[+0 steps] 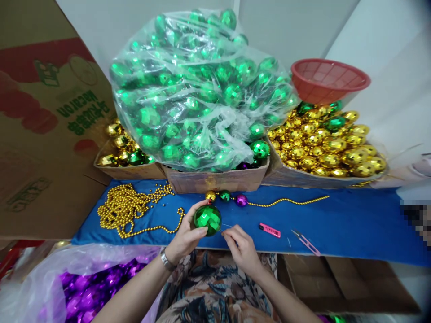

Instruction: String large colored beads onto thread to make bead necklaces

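1. Ball [208, 220], large and green, is grasped by the left hand [188, 233] above the near edge of the bench [353, 224]; the thumb covers part of it.
2. The right hand [241, 247] pinches a thin strand [222, 230] beside it, too fine to trace fully.
3. Small balls [224, 195] and a bead string [286, 202] lie just beyond.
4. Shiny purple things [84, 291] run out of view at lower left.

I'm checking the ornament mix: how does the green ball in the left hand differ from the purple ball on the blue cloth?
The green ball looks clearly larger than the purple ball. The green ball is held up in the left hand, while the purple ball lies on the blue cloth. Both are round and shiny.
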A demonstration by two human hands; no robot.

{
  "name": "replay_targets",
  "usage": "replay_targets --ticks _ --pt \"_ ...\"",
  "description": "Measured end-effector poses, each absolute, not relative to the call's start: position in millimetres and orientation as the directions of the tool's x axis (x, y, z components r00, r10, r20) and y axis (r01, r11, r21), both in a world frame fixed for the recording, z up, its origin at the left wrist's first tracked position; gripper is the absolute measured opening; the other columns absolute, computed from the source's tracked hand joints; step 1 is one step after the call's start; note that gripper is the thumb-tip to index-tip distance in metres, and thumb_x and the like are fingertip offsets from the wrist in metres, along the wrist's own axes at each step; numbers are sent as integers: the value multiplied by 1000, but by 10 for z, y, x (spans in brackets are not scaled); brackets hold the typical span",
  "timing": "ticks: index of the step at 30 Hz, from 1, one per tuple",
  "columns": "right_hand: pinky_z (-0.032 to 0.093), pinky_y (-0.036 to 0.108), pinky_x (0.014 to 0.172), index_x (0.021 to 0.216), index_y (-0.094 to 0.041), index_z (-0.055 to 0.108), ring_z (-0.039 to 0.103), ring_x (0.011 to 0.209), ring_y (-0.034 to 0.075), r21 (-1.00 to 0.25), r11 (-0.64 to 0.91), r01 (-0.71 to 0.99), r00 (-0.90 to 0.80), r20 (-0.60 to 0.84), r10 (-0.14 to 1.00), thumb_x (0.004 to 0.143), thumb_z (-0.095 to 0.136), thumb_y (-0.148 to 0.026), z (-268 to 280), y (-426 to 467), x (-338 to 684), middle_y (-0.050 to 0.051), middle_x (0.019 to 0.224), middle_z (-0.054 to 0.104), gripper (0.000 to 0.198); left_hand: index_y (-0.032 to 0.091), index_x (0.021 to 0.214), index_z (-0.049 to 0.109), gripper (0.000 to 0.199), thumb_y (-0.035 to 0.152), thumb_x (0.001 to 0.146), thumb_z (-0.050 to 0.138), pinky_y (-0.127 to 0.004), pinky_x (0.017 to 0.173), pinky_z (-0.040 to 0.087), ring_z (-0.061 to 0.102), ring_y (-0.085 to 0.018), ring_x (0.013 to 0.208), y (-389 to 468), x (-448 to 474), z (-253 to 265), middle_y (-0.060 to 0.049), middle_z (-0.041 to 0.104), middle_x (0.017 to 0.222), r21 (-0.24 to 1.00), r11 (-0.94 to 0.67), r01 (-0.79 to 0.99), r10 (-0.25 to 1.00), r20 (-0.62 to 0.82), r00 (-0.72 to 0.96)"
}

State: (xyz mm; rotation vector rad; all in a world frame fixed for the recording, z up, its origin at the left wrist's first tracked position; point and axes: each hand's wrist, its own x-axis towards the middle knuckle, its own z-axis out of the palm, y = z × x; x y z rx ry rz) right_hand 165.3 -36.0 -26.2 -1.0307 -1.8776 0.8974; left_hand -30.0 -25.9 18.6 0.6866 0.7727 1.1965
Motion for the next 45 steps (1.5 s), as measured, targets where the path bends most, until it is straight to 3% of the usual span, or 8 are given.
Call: replay_targets --ticks 24,31,35,38,41,43,45 --pt "48 25 71 91 -20 62 60 78 16 -832 434 345 -345 318 883 98 43 -21 -211 -374 1648 4 83 63 21 26 132 48 74 28 66 79 -40 89 49 62 -28 104 -283 -314 175 -9 63 116 823 234 -518 971 -169 170" --pt "48 26 72 91 -20 62 60 79 16 -837 429 340 -342 315 885 98 41 -22 -189 -377 1623 5 82 63 22 26 134 46 73 29 68 77 -39 88 50 61 -28 106 -281 -308 211 -11 57 127 787 261 -559 965 -191 180" --pt "49 26 73 98 -20 63 60 81 16 -811 454 370 -365 323 873 98 41 -20 -296 -369 1698 5 86 63 22 25 133 45 72 33 69 76 -40 83 52 63 -27 100 -192 -438 261 -10 60 117 822 164 -546 985 -168 43" --pt "49 25 72 106 -20 62 61 79 15 -763 475 439 -354 339 872 98 40 -18 -368 -349 1799 5 88 61 24 25 126 49 63 35 69 76 -38 84 52 63 -24 98 -104 -633 257 -8 61 113 925 6 -381 974 -91 -207" --pt "49 26 69 110 -20 62 59 76 15 -700 494 516 -336 365 868 98 39 -18 -334 -314 1859 5 86 58 25 24 126 49 70 33 64 80 -41 92 48 60 -25 105 -65 -814 189 -8 58 119 992 -71 104 934 103 -343" --pt "49 26 69 111 -20 62 58 75 16 -645 523 557 -353 386 852 97 40 -17 -256 -285 1862 5 84 56 26 21 128 49 73 33 63 81 -45 99 44 55 -28 113 -71 -882 121 -10 55 124 899 -99 426 926 240 -291" --pt "48 27 69 112 -19 63 56 76 16 -575 568 588 -391 412 823 96 41 -15 -167 -253 1849 6 83 55 27 21 130 48 71 33 66 79 -48 103 40 51 -30 119 -90 -905 57 -12 53 127 783 -161 601 922 336 -190"
